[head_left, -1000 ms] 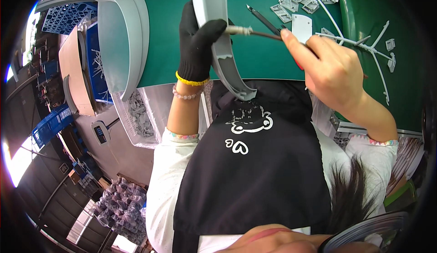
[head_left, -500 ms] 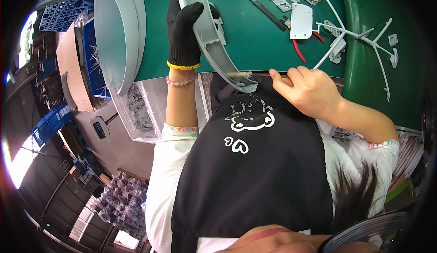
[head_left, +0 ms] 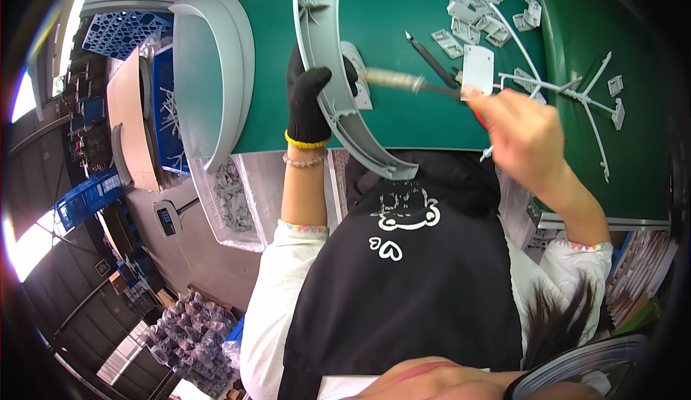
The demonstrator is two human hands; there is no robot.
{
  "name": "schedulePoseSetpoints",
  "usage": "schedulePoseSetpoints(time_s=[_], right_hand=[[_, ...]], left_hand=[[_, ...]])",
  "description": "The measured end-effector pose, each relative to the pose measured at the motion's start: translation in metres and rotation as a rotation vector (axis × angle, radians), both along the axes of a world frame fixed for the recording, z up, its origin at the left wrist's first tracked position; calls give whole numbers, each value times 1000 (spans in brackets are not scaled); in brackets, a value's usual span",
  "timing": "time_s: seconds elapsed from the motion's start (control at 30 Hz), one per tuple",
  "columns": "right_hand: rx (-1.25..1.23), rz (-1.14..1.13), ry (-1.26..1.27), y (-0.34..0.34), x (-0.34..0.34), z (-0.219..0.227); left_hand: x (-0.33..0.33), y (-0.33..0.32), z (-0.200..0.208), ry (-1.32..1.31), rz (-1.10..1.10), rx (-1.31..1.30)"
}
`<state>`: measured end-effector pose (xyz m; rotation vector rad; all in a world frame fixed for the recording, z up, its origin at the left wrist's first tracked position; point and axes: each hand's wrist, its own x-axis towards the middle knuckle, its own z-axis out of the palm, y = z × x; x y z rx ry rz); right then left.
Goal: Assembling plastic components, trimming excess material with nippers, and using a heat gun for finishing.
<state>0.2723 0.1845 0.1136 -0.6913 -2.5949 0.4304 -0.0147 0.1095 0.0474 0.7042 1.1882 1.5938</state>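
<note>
My left hand [head_left: 306, 105], in a black knit glove with a yellow cuff, is closed around a long curved grey plastic piece [head_left: 319, 25]. The piece stands on edge, its ribbed inner side facing right and its lower end by my apron. In my bare right hand [head_left: 529, 137] is a slim tool [head_left: 392, 79], held across the table's near part. Its dark shaft leads to a pale, wrapped-looking end, smeared by motion, pointing left at the piece; whether they touch I cannot tell. Behind the curved piece, partly hidden, lies a small grey part [head_left: 362, 97].
A black craft knife [head_left: 432, 60], a pale plate [head_left: 478, 65], several small grey clips [head_left: 468, 15] and a branching sprue [head_left: 576, 95] lie on the green table. Curved grey pieces [head_left: 241, 76] stand stacked at left. Below them is a clear bin [head_left: 253, 236] of small parts.
My right hand has moved farther from my body and a little right, carrying the tool up from the curved piece's lower end. The whole view has shifted slightly. My left hand keeps its hold.
</note>
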Motion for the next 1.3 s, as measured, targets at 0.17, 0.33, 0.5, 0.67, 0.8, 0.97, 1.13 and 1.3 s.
schedulePoseSetpoints(time_s=[0.17,0.33,0.5,0.67,0.8,0.97,1.13,1.3], right_hand=[[28,-202,286,41,-2,3],[128,-250,270,72,-27,6],[290,-355,83,122,-44,15],[113,-291,78,115,-49,26],[-8,-21,-66,48,-46,46],[-8,-185,315,66,-38,44],[-43,-251,273,70,-31,48],[191,-218,295,74,-39,39]], left_hand=[[2,-3,4,-135,-120,38],[2,-6,2,-232,-225,57],[4,-5,4,-416,-278,103],[-1,-8,-4,-475,-284,148],[-8,-3,-9,-569,-320,164],[-8,2,-14,-541,-286,222],[-12,4,-22,-599,-378,327],[-7,8,-21,-599,-386,360]])
